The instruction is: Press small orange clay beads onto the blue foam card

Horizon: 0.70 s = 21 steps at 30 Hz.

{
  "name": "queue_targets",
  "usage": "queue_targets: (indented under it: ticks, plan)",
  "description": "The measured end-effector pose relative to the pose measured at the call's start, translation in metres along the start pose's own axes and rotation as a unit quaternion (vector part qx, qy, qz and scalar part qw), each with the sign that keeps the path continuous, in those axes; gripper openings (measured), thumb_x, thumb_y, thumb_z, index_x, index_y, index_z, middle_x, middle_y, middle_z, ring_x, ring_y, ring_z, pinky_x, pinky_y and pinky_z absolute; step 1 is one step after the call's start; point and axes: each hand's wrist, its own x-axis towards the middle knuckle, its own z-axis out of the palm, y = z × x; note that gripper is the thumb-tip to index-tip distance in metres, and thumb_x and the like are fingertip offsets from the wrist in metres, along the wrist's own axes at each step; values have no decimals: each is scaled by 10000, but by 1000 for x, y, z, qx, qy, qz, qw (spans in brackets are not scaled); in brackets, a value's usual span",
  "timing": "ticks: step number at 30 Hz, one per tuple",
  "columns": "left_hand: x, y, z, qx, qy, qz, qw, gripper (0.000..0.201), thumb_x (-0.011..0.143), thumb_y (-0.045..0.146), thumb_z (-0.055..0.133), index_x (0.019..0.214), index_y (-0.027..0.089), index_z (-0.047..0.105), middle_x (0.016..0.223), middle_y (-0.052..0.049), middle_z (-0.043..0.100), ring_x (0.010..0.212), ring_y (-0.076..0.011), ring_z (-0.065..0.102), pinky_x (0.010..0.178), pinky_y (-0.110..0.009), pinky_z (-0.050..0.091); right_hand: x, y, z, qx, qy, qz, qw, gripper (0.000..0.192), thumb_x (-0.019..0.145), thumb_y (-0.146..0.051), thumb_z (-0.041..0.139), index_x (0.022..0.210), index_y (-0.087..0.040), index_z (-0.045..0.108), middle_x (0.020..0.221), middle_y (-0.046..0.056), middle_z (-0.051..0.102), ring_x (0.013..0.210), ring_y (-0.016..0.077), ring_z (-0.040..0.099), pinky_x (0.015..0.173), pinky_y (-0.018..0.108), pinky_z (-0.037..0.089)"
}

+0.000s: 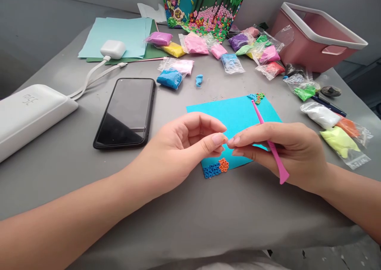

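My left hand (184, 147) and my right hand (285, 151) meet fingertip to fingertip above a turquoise card (235, 115) on the grey table. The right hand grips a pink modelling stick (268, 137), its tip pointing up toward small blue, orange and green clay rings (256, 97) at the card's far corner. Blue and orange clay rings (216, 168) sit on the card's near corner. The left thumb and forefinger are pinched together; whether anything tiny lies between the fingertips is too small to tell.
A black phone (126, 112) lies left of the card, with a white power bank (26, 113) and earbud case (113, 49) further left. Several bags of coloured clay (193, 43) spread across the back and right. A pink bin (315, 35) stands back right, a clay picture (205, 8) behind.
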Motion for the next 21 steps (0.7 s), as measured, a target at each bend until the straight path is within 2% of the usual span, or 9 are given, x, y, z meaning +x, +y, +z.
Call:
queue_targets:
  ticks: [2,4,8,13,16,18,21]
  plan:
    - [-1,0,0,-5,2,1,1000,148,815,242,821,908,225,708,883,48,717,820,-103,704,797,-198,610,-1,2,0,9,-18,6,1000,162,919,-106,675,1039,-202,725,959,11,805,852,126,776,769,213,653]
    - [-2,0,-1,-10,4,6,1000,117,851,276,792,915,227,706,880,51,711,831,-97,706,801,-191,613,-1,3,0,10,-31,12,999,189,941,-110,644,1079,-209,727,981,13,809,856,127,780,772,213,653]
    - [-2,0,-2,-11,10,7,1000,161,812,274,834,905,225,712,870,61,703,797,-80,700,770,-163,617,0,2,-1,-30,-30,10,999,94,898,-149,716,957,-216,744,839,-21,798,685,110,751,644,198,629]
    - [0,-1,-1,-14,5,6,1000,139,853,314,796,909,222,707,858,62,704,819,-76,700,785,-164,622,1,2,-1,-57,-37,8,998,137,937,-122,655,1016,-211,724,926,-9,808,761,110,762,706,197,616]
    - [-1,0,-1,-14,9,8,1000,144,851,312,798,912,222,704,863,63,701,822,-74,698,782,-160,620,1,2,-2,-91,-43,4,995,55,948,-214,671,921,-198,717,782,-8,787,615,99,708,551,195,545]
    - [-1,0,0,-14,13,10,1000,136,853,306,795,908,221,703,860,60,701,807,-73,696,769,-156,614,1,2,-2,-121,-43,3,992,69,919,-243,715,864,-204,699,708,-25,756,541,89,651,500,203,498]
    - [-1,0,0,-11,17,10,1000,130,857,308,789,910,225,705,871,48,711,817,-88,703,778,-173,610,1,2,-3,-134,-46,0,990,21,928,-189,686,917,-208,688,770,-23,768,573,90,653,551,205,513]
